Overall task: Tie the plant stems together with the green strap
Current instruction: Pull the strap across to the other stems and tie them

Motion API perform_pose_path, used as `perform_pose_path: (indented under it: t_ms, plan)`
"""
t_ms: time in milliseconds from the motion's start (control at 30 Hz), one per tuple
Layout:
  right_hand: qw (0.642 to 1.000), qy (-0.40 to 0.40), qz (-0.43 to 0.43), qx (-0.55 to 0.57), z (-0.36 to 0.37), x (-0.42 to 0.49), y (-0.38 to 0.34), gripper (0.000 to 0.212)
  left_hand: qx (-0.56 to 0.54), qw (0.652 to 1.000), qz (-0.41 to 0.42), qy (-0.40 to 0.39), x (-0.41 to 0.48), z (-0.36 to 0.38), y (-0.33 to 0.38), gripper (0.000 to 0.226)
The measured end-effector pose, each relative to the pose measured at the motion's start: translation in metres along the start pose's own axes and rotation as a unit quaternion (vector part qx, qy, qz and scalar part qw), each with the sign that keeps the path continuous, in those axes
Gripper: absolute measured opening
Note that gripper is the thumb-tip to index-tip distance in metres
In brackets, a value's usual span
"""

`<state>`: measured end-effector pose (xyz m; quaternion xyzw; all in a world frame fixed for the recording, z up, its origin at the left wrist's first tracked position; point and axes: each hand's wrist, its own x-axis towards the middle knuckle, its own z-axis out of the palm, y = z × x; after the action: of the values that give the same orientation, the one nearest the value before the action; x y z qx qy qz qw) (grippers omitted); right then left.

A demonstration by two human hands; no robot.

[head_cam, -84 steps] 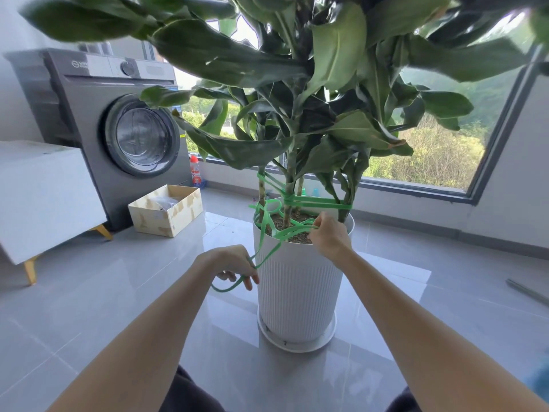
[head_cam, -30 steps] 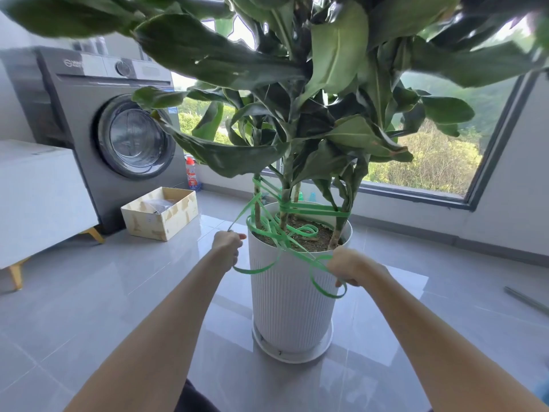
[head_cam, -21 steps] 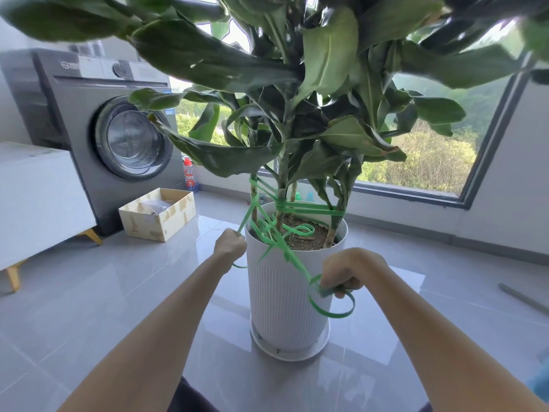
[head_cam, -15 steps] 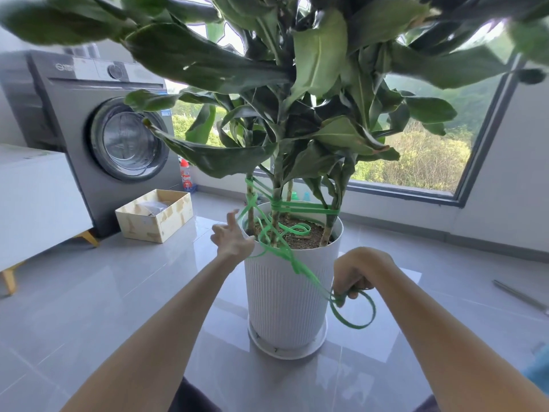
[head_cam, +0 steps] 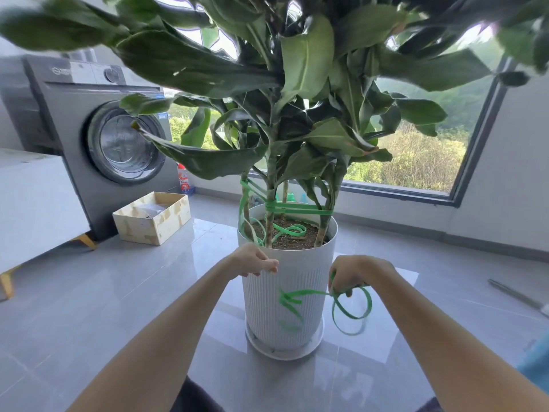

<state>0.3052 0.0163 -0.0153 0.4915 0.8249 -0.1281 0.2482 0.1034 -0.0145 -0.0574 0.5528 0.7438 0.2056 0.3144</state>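
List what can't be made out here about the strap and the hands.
All in the head view:
1. Whether the left hand holds the green strap: the back of the hand covers where the strap passes.
2. Strap tail in front of the white pot: motion-blurred.
3. Grip inside the right hand: covered by its curled fingers.
4. Tops of the plant stems: hidden by leaves.

Arms outstretched; left hand point(head_cam: 254, 260) curled, right hand point(head_cam: 352, 273) fisted

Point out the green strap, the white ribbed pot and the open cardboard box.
green strap point(head_cam: 297, 209): head view, band round the stems.
white ribbed pot point(head_cam: 306, 272): head view, front wall.
open cardboard box point(head_cam: 139, 228): head view, front wall.
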Motion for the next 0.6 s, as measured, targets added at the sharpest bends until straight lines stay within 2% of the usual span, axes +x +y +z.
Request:
perform_pose_path:
  t_ms: [67, 167, 300, 333, 433, 467, 533, 600]
  plan:
    - [0.999, -0.009, -0.028, 0.028, 0.000, 0.002, -0.002, 0.037, -0.031, 0.999, -0.007, 0.010, 0.002, -0.001, -0.003, 0.034]
    - [0.992, -0.016, -0.072, 0.102, -0.001, 0.004, -0.004, 0.031, -0.101, 0.994, -0.007, 0.049, 0.006, -0.001, -0.010, 0.020]
    - [0.986, 0.047, -0.077, 0.140, 0.000, 0.010, -0.004, 0.026, -0.191, 0.971, -0.006, 0.144, 0.009, -0.008, -0.018, 0.016]
    - [0.986, 0.065, -0.069, 0.138, 0.000, 0.012, -0.003, 0.023, -0.205, 0.966, -0.011, 0.155, 0.010, -0.009, -0.018, 0.017]
    - [0.989, 0.110, -0.018, 0.101, 0.001, 0.019, -0.003, 0.042, -0.219, 0.960, -0.017, 0.171, 0.009, -0.009, -0.009, 0.022]
    - [0.987, 0.130, 0.002, 0.096, 0.003, 0.022, -0.003, 0.041, -0.220, 0.960, -0.016, 0.171, 0.009, -0.008, -0.006, 0.023]
    - [0.978, 0.175, 0.044, 0.103, 0.007, 0.023, -0.003, 0.029, -0.228, 0.962, -0.021, 0.150, 0.008, -0.006, 0.000, 0.024]
    - [0.970, 0.206, 0.085, 0.094, 0.010, 0.022, -0.002, 0.034, -0.253, 0.960, -0.035, 0.112, 0.006, -0.003, 0.005, 0.028]
